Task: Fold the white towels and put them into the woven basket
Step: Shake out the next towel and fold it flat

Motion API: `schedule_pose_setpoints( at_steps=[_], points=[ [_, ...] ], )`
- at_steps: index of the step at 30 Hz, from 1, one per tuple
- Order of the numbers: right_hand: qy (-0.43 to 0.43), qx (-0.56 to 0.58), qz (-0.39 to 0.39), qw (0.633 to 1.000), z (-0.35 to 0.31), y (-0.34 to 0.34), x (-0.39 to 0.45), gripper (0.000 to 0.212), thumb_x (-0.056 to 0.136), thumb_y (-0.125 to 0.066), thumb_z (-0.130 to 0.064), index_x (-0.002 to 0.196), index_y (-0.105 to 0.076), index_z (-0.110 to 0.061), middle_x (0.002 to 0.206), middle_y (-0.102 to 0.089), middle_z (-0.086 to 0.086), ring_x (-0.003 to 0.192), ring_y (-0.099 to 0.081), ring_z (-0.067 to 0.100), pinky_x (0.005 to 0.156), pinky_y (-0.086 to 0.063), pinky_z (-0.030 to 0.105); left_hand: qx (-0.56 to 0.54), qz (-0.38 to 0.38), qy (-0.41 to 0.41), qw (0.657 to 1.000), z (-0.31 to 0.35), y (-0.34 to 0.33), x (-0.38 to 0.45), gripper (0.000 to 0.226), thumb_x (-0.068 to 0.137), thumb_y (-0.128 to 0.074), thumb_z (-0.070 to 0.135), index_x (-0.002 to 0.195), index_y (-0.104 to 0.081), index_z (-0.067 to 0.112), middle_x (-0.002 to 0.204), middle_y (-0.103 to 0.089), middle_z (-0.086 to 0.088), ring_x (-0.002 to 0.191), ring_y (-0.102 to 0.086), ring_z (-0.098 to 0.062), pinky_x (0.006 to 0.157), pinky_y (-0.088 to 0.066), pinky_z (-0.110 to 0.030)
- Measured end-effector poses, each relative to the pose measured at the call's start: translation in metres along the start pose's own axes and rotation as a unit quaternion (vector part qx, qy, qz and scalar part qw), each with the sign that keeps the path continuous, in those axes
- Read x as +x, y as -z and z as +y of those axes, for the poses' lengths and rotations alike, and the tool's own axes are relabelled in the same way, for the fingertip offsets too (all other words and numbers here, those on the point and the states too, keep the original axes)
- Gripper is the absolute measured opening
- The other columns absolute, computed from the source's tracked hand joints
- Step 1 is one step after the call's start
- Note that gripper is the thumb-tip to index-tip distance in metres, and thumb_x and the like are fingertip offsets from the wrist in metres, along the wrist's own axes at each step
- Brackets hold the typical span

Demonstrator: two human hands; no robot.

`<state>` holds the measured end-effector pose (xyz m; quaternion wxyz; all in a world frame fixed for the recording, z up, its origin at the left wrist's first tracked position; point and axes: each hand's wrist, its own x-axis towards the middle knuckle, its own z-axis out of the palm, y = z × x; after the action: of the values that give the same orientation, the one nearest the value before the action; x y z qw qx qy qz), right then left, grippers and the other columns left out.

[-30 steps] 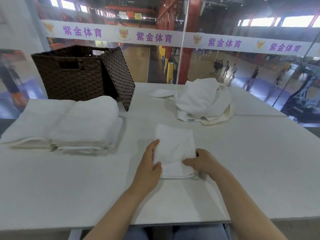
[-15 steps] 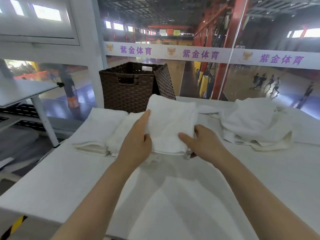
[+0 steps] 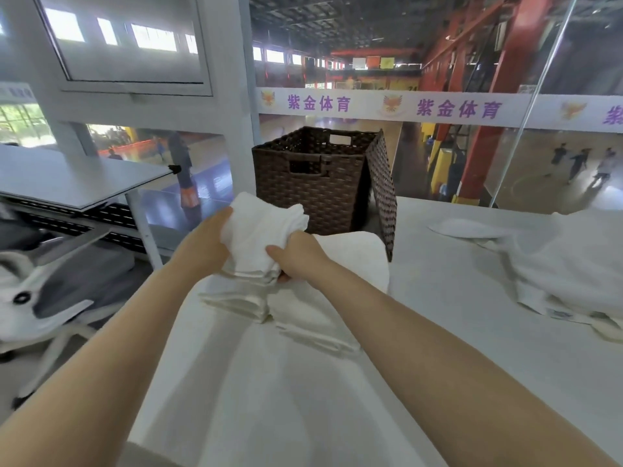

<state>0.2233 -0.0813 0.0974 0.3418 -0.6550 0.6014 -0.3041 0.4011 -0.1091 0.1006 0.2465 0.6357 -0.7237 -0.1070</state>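
Your left hand (image 3: 205,244) and right hand (image 3: 296,259) grip the folded white towel (image 3: 261,235) from either side, holding it above the folded towel stacks (image 3: 350,261), just before the woven basket (image 3: 317,178).

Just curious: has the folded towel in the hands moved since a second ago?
Yes. The towel, held by both hands, has left the table and gone toward the basket, now over the folded stack.

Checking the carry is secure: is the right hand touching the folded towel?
Touching. The head view shows the right hand gripping the folded towel at its near edge.
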Motion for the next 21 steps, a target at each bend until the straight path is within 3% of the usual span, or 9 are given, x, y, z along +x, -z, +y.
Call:
schedule_pose_setpoints(
  at_steps=[3, 6, 8, 10, 12, 15, 19, 21],
  points=[
    [-0.010, -0.080, -0.003, 0.997, -0.006, -0.020, 0.024, 0.040, 0.100, -0.050, -0.026, 0.130, -0.047, 0.001, 0.127, -0.058, 0.019, 0.113, -0.057, 0.033, 0.084, -0.042, 0.031, 0.033, -0.024, -0.001, 0.999, -0.023, -0.005, 0.018, 0.059, 0.098, -0.039, -0.001, 0.153, -0.024, 0.013, 0.155, -0.032, -0.011, 0.140, -0.034, -0.028, 0.111, -0.025, -0.032],
    [-0.015, -0.123, -0.011, 0.992, 0.001, -0.037, 0.037, 0.071, 0.098, -0.055, -0.027, 0.151, -0.015, -0.001, 0.149, -0.039, 0.017, 0.129, -0.046, 0.032, 0.099, -0.039, 0.035, 0.055, -0.050, -0.006, 0.997, -0.053, -0.028, 0.031, 0.064, 0.096, -0.043, 0.000, 0.154, -0.021, 0.016, 0.160, -0.021, -0.010, 0.145, -0.027, -0.029, 0.114, -0.024, -0.035],
    [0.000, -0.204, 0.025, 0.979, 0.008, -0.044, 0.040, 0.092, 0.094, -0.060, -0.036, 0.154, 0.003, -0.007, 0.156, -0.025, 0.016, 0.138, -0.034, 0.033, 0.107, -0.034, 0.041, 0.105, -0.056, -0.018, 0.993, -0.072, -0.046, 0.035, 0.072, 0.091, -0.042, -0.002, 0.155, -0.015, 0.017, 0.162, -0.010, -0.011, 0.147, -0.018, -0.033, 0.114, -0.022, -0.041],
    [0.057, -0.348, 0.098, 0.931, 0.014, -0.048, 0.043, 0.086, 0.091, -0.058, -0.046, 0.154, -0.008, -0.015, 0.158, -0.016, 0.018, 0.143, -0.020, 0.034, 0.112, -0.025, 0.045, 0.158, -0.028, -0.026, 0.987, -0.081, -0.060, 0.038, 0.074, 0.090, -0.043, 0.003, 0.155, -0.013, 0.023, 0.163, -0.005, -0.010, 0.147, -0.014, -0.035, 0.114, -0.021, -0.045],
    [0.088, -0.418, 0.105, 0.898, 0.020, -0.051, 0.047, 0.068, 0.095, -0.047, -0.051, 0.150, -0.027, -0.017, 0.162, -0.006, 0.016, 0.146, -0.009, 0.034, 0.117, -0.011, 0.050, 0.199, -0.018, -0.020, 0.980, -0.082, -0.065, 0.040, 0.072, 0.092, -0.045, 0.012, 0.155, -0.014, 0.029, 0.164, -0.004, -0.005, 0.147, -0.010, -0.032, 0.114, -0.023, -0.047],
    [0.044, -0.449, 0.048, 0.891, 0.036, -0.054, 0.053, 0.070, 0.098, -0.027, -0.054, 0.151, -0.027, -0.009, 0.162, -0.013, 0.016, 0.148, -0.012, 0.035, 0.116, 0.006, 0.056, 0.212, -0.065, -0.013, 0.975, -0.079, -0.066, 0.043, 0.069, 0.094, -0.042, 0.012, 0.154, -0.017, 0.033, 0.163, -0.009, 0.004, 0.147, -0.013, -0.026, 0.115, -0.024, -0.048],
    [0.052, -0.479, 0.002, 0.876, 0.035, -0.049, 0.059, 0.073, 0.098, -0.020, -0.057, 0.153, -0.024, -0.008, 0.160, -0.019, 0.018, 0.146, -0.018, 0.036, 0.115, 0.011, 0.058, 0.159, -0.115, 0.008, 0.980, -0.080, -0.059, 0.050, 0.059, 0.097, -0.038, 0.009, 0.153, -0.025, 0.025, 0.163, -0.016, 0.003, 0.148, -0.018, -0.020, 0.119, -0.018, -0.039],
    [0.064, -0.459, -0.021, 0.886, 0.036, -0.042, 0.058, 0.073, 0.097, -0.021, -0.059, 0.154, -0.023, -0.013, 0.161, -0.016, 0.014, 0.147, -0.015, 0.035, 0.115, 0.011, 0.058, 0.173, -0.147, 0.036, 0.973, -0.081, -0.056, 0.054, 0.049, 0.103, -0.029, 0.021, 0.152, -0.029, 0.019, 0.164, -0.009, 0.006, 0.150, -0.012, -0.021, 0.121, -0.013, -0.041]
  ],
)
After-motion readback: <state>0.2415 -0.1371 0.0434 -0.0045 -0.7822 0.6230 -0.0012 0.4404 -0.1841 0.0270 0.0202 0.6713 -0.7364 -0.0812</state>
